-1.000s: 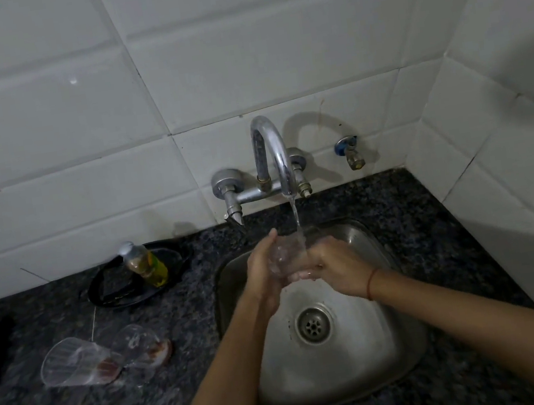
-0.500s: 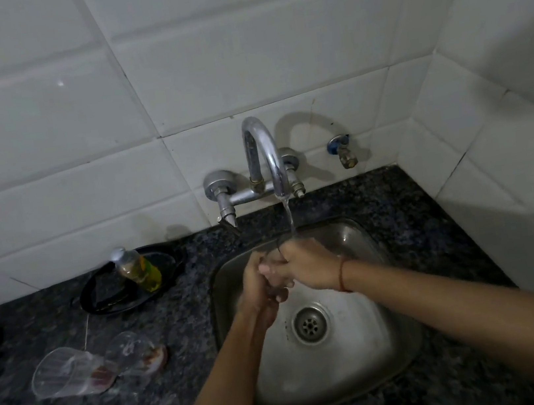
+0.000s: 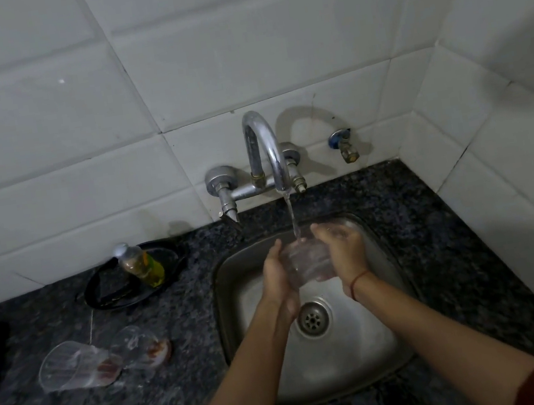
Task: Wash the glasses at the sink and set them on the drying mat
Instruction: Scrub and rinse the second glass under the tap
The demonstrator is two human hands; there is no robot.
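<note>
Both hands now cup the glass (image 3: 307, 260) upright under the tap (image 3: 265, 154), left hand (image 3: 277, 271) and right hand (image 3: 343, 249) fingers seemingly wrapped around it; half a second ago the right hand covered it, so rinsing proceeds.

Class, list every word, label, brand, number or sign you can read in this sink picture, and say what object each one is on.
No text can be read in this picture.
Small bottle on the black tray: its yellow-green label is too blurred to read.
Faucet, two glasses lying on the counter and glass under the water: no markings visible.

Shiny steel sink (image 3: 378, 352), speckled stone counter (image 3: 433, 212), perhaps plastic glass (image 3: 307, 260).
</note>
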